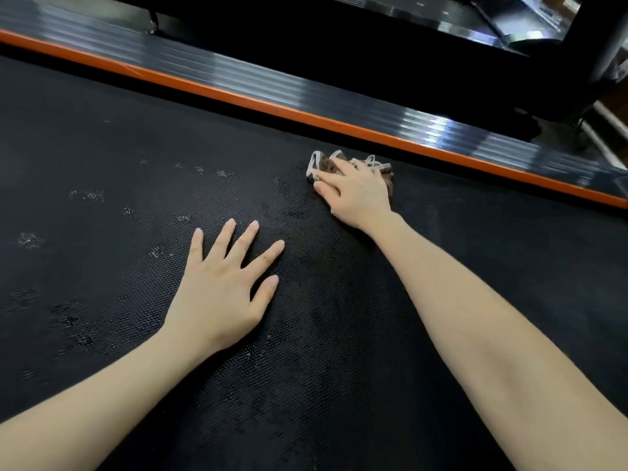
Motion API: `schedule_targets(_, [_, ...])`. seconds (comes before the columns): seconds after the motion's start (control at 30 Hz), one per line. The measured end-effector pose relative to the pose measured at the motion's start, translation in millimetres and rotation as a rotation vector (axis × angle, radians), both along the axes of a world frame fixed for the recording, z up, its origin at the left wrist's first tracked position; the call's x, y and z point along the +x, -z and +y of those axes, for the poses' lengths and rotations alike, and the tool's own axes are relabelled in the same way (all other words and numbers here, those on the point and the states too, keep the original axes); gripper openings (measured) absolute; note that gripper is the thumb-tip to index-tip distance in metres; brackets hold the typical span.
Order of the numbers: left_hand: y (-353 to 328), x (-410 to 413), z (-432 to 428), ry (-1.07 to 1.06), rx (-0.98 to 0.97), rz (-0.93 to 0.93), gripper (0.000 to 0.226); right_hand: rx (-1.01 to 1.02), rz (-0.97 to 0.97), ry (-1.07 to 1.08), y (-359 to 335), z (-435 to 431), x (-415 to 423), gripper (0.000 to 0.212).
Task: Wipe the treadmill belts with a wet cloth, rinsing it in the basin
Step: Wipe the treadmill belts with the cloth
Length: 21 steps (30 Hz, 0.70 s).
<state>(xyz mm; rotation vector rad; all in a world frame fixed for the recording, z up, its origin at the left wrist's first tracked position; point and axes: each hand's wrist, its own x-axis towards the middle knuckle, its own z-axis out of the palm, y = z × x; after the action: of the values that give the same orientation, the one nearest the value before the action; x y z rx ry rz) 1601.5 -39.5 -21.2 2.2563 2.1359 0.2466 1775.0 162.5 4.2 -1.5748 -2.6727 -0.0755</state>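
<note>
A black, textured belt [102, 130] is seen filling most of the view, and both bare forearms are stretched out over it from 6 o'clock. The left hand [221, 294] is laid flat on the belt near the middle, palm down, with its fingers straight and spread apart; nothing is held in it. The right hand [356, 195] is placed further out, towards 1 o'clock from the left one and well apart from it. Its fingers are bent over a bunched brown cloth [324, 163] with a pale edge, which is gripped and pressed down against the belt. The cloth is found near the belt's far edge, just short of an orange strip [272, 108] that is run from 10 o'clock down to 3 o'clock. Beyond the strip a glossy dark rail [306, 93] is seen, with light reflected along its ridges. Pale wet spots [29, 239] are scattered over the belt at 9 o'clock, left of the hands.
</note>
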Motion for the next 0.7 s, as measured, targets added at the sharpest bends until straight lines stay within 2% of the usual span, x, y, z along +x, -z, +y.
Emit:
schedule_targets(0.1, [1.8,-2.2,-0.2,0.003,0.011,-0.001,0.056,0.031,-0.061,0.032,0.0,16.0,25.7,0.04])
schedule_targets(0.23, [2.9,0.0,0.8,-0.001,0.018,0.005,0.056,0.033,-0.029,0.37,-2.4,35.3,101.2,0.043])
schedule_targets(0.37, [2.9,2.4,1.4,0.004,0.028,0.021,0.056,0.062,0.008,0.457,0.1,48.6,81.7,0.041])
schedule_targets(0.5, [2.5,3.2,1.0,-0.003,0.034,0.018,0.056,0.126,0.055,0.369,3.0,50.3,13.5,0.038])
schedule_targets(0.6, [0.9,2.8,0.7,0.003,0.024,0.025,0.056,0.128,0.081,0.173,2.1,31.1,-43.7,0.036])
schedule_targets(0.7, [-0.6,1.5,0.2,0.007,0.004,0.01,0.057,0.105,0.076,-0.03,3.3,0.7,-44.6,0.036])
